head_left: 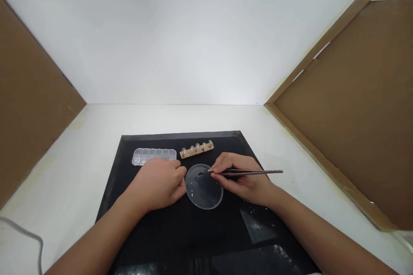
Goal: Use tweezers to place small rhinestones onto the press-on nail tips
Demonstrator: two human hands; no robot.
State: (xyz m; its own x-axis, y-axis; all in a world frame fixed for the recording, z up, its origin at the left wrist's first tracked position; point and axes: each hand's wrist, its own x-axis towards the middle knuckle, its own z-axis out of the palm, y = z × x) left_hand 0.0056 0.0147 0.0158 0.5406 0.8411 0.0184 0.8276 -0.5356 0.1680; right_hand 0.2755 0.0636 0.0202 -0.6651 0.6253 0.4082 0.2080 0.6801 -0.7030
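My right hand (243,182) pinches a pair of thin dark tweezers (245,172), held nearly level, with the tip over the left part of a round clear dish (204,189). The dish lies on a black mat (180,232) and holds a few tiny pale specks. My left hand (159,182) rests curled on the mat, its fingertips touching the dish's left rim. Behind the left hand lies a clear compartment box (154,155) with small stones. A wooden strip (196,150) carrying several pale nail tips lies behind the dish.
The mat sits on a white table (74,172). Brown cardboard panels stand at the left (29,107) and right (351,124), with a white wall behind. A grey cable (30,236) runs at the lower left. A clear plastic sheet (258,225) lies on the mat's near right.
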